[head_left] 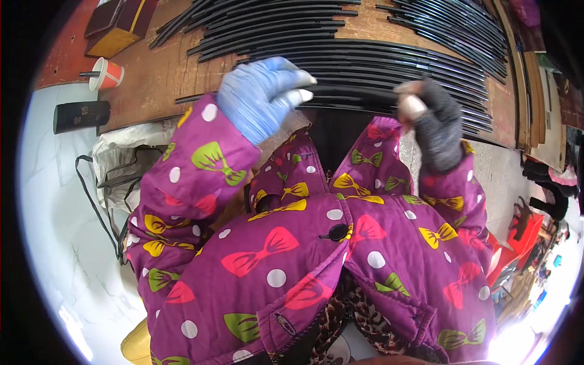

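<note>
My left hand (258,97), in a blue glove with whitish thumb and finger tips, is closed around a thin black rod (359,96). My right hand (433,125), in a dark grey glove that leaves the fingertips bare, pinches the same dark length farther right. Between the hands the rod is smeared by motion, so its surface cannot be made out. Just beyond lie several glossy black rods (389,64), side by side on the brown wooden table (149,79). My left hand covers part of their left ends.
More black rods lie in a far bundle (267,21) and a far-right bundle (456,30). A dark box (118,24), a red and white paper cup (106,74) and a black cylinder (82,116) are at the left. Below them hangs a whitish bag (121,152).
</note>
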The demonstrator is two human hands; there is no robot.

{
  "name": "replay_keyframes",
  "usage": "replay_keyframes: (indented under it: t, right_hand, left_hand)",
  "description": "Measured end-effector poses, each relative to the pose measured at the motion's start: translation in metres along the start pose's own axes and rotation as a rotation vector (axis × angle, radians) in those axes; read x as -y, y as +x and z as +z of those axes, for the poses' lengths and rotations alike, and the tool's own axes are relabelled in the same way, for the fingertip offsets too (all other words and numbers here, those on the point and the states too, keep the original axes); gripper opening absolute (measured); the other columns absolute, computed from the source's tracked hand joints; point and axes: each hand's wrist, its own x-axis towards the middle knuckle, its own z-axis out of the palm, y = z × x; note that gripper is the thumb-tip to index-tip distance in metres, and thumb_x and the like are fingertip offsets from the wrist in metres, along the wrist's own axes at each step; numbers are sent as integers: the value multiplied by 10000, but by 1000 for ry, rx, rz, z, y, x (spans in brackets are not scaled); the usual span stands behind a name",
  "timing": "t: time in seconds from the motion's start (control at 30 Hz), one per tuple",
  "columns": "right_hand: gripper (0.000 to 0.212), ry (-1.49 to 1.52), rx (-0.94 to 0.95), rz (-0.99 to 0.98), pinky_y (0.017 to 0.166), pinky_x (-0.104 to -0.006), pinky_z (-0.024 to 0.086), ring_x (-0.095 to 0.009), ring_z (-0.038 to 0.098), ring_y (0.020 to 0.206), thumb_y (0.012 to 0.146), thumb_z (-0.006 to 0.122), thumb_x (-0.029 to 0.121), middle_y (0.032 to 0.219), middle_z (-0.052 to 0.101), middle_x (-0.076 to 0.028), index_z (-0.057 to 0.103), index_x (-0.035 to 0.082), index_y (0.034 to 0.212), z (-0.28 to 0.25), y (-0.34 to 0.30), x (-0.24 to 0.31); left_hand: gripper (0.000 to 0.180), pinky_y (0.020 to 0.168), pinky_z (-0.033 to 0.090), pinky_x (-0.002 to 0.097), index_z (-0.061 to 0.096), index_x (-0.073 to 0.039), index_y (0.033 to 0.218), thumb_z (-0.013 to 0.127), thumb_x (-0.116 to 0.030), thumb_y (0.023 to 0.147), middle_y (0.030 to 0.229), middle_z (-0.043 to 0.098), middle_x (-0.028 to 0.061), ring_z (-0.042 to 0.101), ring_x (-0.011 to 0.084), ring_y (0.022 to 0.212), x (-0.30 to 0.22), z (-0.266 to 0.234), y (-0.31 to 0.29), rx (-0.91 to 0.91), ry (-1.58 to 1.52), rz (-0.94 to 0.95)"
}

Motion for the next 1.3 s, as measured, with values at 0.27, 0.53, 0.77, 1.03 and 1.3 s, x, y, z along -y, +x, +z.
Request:
replay_keyframes:
  t: [0.27, 0.53, 0.77, 1.03, 1.3]
  right_hand:
    - [244, 350, -88, -3, 443, -212, 308, -70, 358, 431, 806, 554, 223, 574, 441, 1, 540, 25, 947, -88, -7, -24]
    - [276, 348, -93, 29, 461, -213, 327, -79, 388, 444, 808, 565, 267, 600, 469, -11, 531, 27, 940, -99, -7, -38]
    - [281, 322, -127, 34, 456, -211, 303, -67, 356, 438, 787, 570, 283, 576, 411, 14, 517, 51, 936, -96, -8, -45]
    - [170, 357, -182, 91, 443, -218, 303, -81, 380, 450, 783, 559, 162, 567, 443, -9, 523, 18, 867, -92, -12, -34]
    - [217, 330, -195, 28, 480, -229, 327, -81, 372, 462, 770, 559, 168, 578, 433, -10, 519, 11, 914, -146, -22, -43]
  left_hand:
    - [164, 644, 443, 214, 619, 1, 909, 605, -48, 753, 812, 614, 55, 558, 96, 730, 42, -34, -24, 24, -94, -370]
    - [167, 677, 446, 223, 613, 11, 915, 600, -44, 758, 836, 623, 72, 564, 104, 752, 40, -36, -25, 95, -180, -584]
    - [158, 662, 419, 215, 627, -11, 867, 622, 19, 712, 763, 598, 34, 542, 100, 698, 27, -33, -34, -48, -56, -305]
    - [130, 607, 444, 197, 628, 13, 837, 641, -27, 714, 774, 626, 61, 563, 90, 687, 31, -30, -38, -137, -372, -639]
    - [159, 388, 314, 177, 617, 21, 842, 632, -64, 709, 576, 557, 26, 435, 51, 425, 43, -38, -41, -44, -366, -674]
